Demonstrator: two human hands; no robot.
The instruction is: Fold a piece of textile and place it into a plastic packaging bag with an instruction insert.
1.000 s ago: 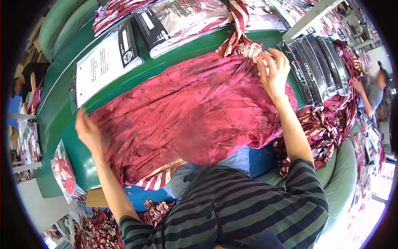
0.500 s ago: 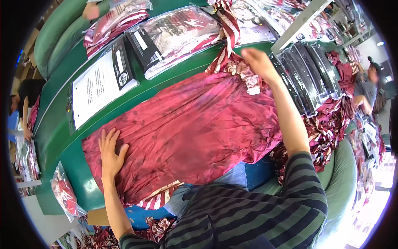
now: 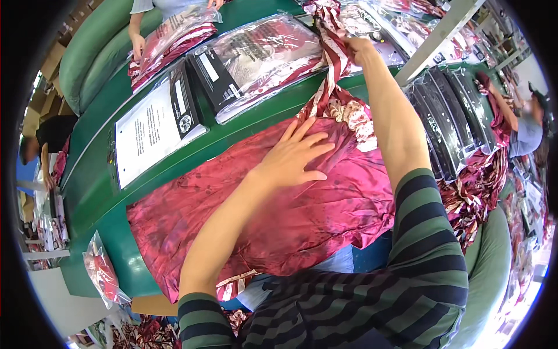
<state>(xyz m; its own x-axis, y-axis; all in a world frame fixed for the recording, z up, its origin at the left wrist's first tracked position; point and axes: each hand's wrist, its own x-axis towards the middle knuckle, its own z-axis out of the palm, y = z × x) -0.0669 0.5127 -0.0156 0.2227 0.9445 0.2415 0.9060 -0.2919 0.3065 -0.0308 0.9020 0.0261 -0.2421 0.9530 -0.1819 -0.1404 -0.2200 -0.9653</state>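
Observation:
A shiny dark-red garment (image 3: pixel 203 192) with darker blotches lies spread over the table's near edge and my lap. My left hand (image 3: pixel 290 158) rests on its upper part, fingers spread and palm down. From the garment's gathered cream-and-red end (image 3: pixel 356 119), a twisted red-and-white striped strip of fabric (image 3: pixel 332 55) runs away across the table. Farther out, my right hand (image 3: pixel 358 51) has its fingers curled at the right edge of this strip; the fingertips are partly hidden.
On the green table (image 3: pixel 87 192) lie a white printed sheet with a black band (image 3: pixel 148 131) and bagged garments (image 3: pixel 256 49). Black packets (image 3: pixel 444 122) stand at right beside a metal post (image 3: pixel 439 41). A small plastic bag (image 3: pixel 103 273) lies at left. Other people work around the table.
My left hand has moved right and away from me, from the garment's left end to its upper part. My right hand has reached farther out to the striped strip, its fingers now curled.

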